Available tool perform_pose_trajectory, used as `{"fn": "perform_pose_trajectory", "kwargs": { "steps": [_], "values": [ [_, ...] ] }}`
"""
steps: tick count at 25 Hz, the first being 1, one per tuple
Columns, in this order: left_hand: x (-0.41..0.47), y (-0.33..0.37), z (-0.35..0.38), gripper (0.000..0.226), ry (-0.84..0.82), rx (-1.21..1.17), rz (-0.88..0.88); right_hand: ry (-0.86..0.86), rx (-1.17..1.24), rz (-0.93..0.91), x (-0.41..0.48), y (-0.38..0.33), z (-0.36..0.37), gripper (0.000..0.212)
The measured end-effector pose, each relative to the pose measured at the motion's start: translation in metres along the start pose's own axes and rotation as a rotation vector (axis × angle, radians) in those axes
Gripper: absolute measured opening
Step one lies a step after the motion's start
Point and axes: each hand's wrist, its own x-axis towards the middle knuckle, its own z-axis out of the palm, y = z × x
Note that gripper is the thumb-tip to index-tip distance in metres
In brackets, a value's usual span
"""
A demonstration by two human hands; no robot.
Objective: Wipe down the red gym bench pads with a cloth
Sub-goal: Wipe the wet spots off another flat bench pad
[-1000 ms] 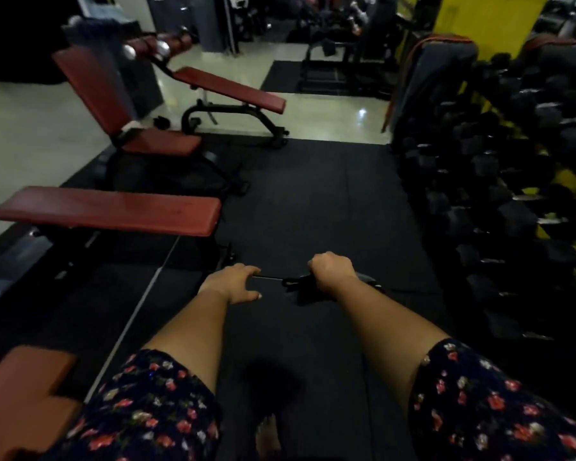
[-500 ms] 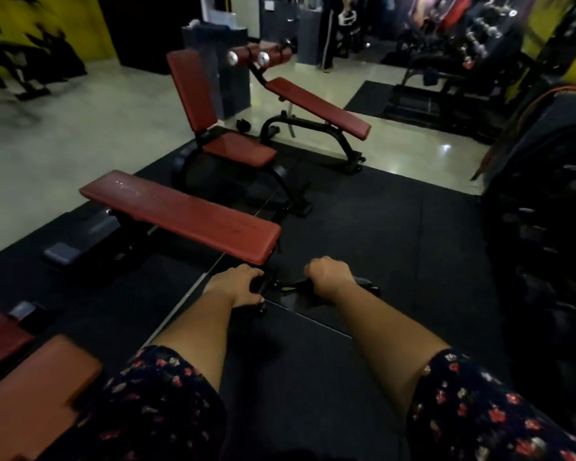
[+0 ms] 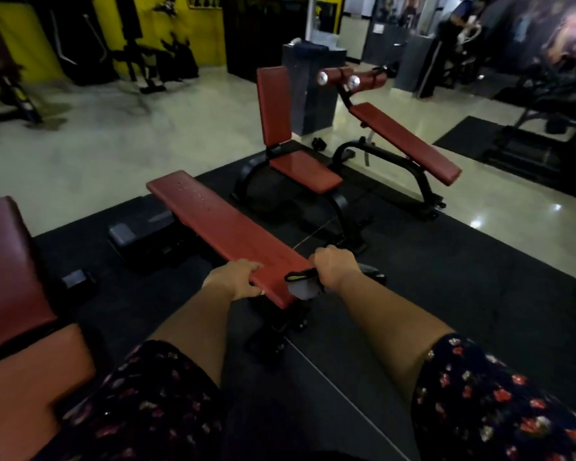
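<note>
A long flat red bench pad (image 3: 226,224) runs from the middle of the view toward me, with droplets on its far half. My left hand (image 3: 233,281) curls round the pad's near left corner, fingers on top and thumb below. My right hand (image 3: 335,269) is at the pad's near right corner and grips a grey cloth (image 3: 301,290) that has a black and yellow loop; the cloth lies against the pad's end. Behind stand a red upright seat bench (image 3: 300,168) and a red sloping bench (image 3: 403,141).
Black rubber mats (image 3: 446,277) cover the floor under the benches, with pale tiled floor (image 3: 113,154) beyond. Another red padded seat (image 3: 10,267) is close at my left. Dark step blocks (image 3: 140,227) lie left of the flat bench. Gym machines line the back.
The view has swung left and nearer to the flat bench. My hands, which were held out over the black mat, are now at the pad's near end.
</note>
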Motion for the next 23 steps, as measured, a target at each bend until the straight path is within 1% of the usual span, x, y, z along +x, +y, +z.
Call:
{"fn": "perform_pose_trajectory", "kwargs": {
  "steps": [3,5,7,10,14,19,23],
  "values": [
    [0.021,0.0,-0.006,0.072,0.051,-0.032,-0.056,0.032,-0.016,-0.093,0.038,0.009,-0.003,0.036],
    [0.028,-0.007,-0.008,0.069,0.031,-0.023,-0.089,0.008,-0.019,-0.139,0.057,0.005,0.001,0.035],
    [0.031,-0.027,-0.014,0.069,-0.003,-0.02,-0.152,0.003,-0.018,-0.184,0.081,-0.002,0.002,0.033],
    [0.036,-0.067,-0.03,0.072,0.022,-0.05,-0.276,0.015,-0.017,-0.236,0.122,-0.013,-0.012,0.031],
    [0.055,-0.108,-0.038,0.071,0.025,-0.107,-0.328,0.025,-0.013,-0.285,0.178,-0.043,-0.024,0.033],
    [0.095,-0.201,-0.062,0.071,0.015,-0.121,-0.411,-0.016,-0.028,-0.367,0.282,-0.099,-0.043,0.034],
    [0.132,-0.277,-0.111,0.072,0.056,-0.149,-0.435,0.003,-0.054,-0.381,0.367,-0.142,-0.079,0.032]
  ]
}}
